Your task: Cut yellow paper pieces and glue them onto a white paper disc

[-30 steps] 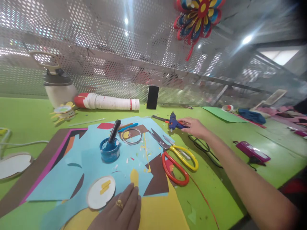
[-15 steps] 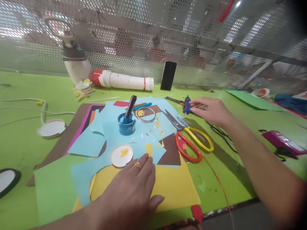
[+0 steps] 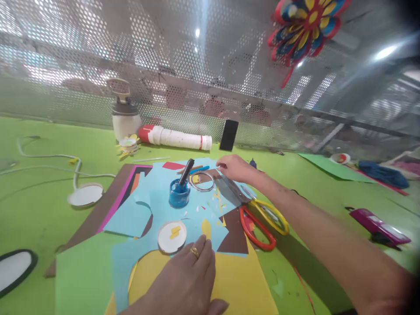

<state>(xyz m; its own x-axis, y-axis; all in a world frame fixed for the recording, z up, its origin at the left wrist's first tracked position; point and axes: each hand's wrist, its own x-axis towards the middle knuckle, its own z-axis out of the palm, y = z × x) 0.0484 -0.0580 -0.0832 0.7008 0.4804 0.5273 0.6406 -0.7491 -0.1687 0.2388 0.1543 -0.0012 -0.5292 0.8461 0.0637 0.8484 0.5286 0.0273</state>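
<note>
My left hand [image 3: 187, 278], a ring on one finger, lies flat with fingers outstretched on yellow paper [image 3: 243, 275]. Just beyond its fingertips is a white paper disc [image 3: 166, 240] bearing small yellow pieces [image 3: 175, 232]. My right hand [image 3: 234, 168] reaches over the far side of the blue paper sheets [image 3: 160, 201], fingers loosely bent and nothing visible in them. Beneath and beside it are scissors [image 3: 257, 234] with red and yellow handles, and a metal ring [image 3: 202, 181]. An open blue jar [image 3: 179, 197] with a black handle standing in it is left of the ring.
At the back stand a spray bottle [image 3: 126, 124], a white ribbed tube [image 3: 179, 138] and an upright phone [image 3: 229, 134] before a perforated metal screen. A dark blue item [image 3: 253, 163] sits behind my right arm. A magenta object [image 3: 379, 225] lies far right. A colourful ornament [image 3: 308, 26] hangs above.
My right hand has left the dark blue item and moved left, over the scissors' blades. My left hand stays on the yellow paper. The view has tilted upward.
</note>
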